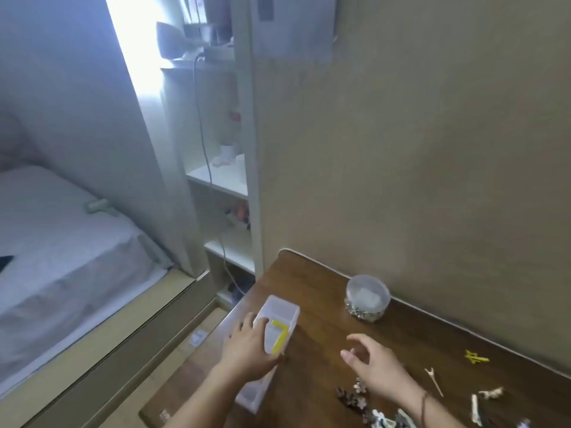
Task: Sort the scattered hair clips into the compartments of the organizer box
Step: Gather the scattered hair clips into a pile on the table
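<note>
Left hand (pixel 247 347) resting spread on organizer box (pixel 278 329), right hand (pixel 375 364) loosely curled, empty, no readable writing

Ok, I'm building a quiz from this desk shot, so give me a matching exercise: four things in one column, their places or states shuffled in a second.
Things:
1. organizer box
2. round clear container
3. yellow star clip
4. right hand

Places or states:
a. against the wall
b. under the left hand
c. holding nothing, fingers loosely curled
d. far right on the desk

Pairs: 1-b, 2-a, 3-d, 4-c
</note>
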Demonstrator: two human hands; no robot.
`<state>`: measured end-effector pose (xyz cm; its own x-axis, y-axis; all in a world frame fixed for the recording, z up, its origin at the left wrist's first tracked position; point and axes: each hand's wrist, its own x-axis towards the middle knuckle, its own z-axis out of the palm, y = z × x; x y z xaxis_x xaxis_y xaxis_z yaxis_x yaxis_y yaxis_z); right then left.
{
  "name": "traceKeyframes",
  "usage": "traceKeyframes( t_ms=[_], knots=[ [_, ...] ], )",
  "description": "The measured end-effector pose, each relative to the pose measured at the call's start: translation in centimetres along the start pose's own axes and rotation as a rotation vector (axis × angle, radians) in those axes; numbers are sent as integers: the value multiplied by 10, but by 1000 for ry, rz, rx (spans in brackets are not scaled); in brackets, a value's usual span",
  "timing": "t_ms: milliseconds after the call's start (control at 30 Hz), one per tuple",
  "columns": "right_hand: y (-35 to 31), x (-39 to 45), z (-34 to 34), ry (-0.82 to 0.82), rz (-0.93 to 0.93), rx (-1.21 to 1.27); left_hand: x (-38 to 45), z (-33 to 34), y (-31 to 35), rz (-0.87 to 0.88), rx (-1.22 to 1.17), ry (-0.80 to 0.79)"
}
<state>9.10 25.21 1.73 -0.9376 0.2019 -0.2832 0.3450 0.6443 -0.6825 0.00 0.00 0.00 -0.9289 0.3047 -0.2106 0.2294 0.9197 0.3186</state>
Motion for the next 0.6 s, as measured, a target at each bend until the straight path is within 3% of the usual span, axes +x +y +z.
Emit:
traceKeyframes(
  t_ms=[167, 433, 533, 600],
  knots=[
    [-17, 31, 64, -168, 66, 14, 9, 37, -32, -210, -49, -111],
    [-37, 66, 109, -196, 475, 543, 15, 62, -41, -85, -61, -86],
    [-21, 66, 109, -110, 506, 596, 22, 64, -37, -11, -22, -77],
    [5, 60, 105, 99, 376, 418, 31, 65, -31, 21, 1, -58]
  ],
)
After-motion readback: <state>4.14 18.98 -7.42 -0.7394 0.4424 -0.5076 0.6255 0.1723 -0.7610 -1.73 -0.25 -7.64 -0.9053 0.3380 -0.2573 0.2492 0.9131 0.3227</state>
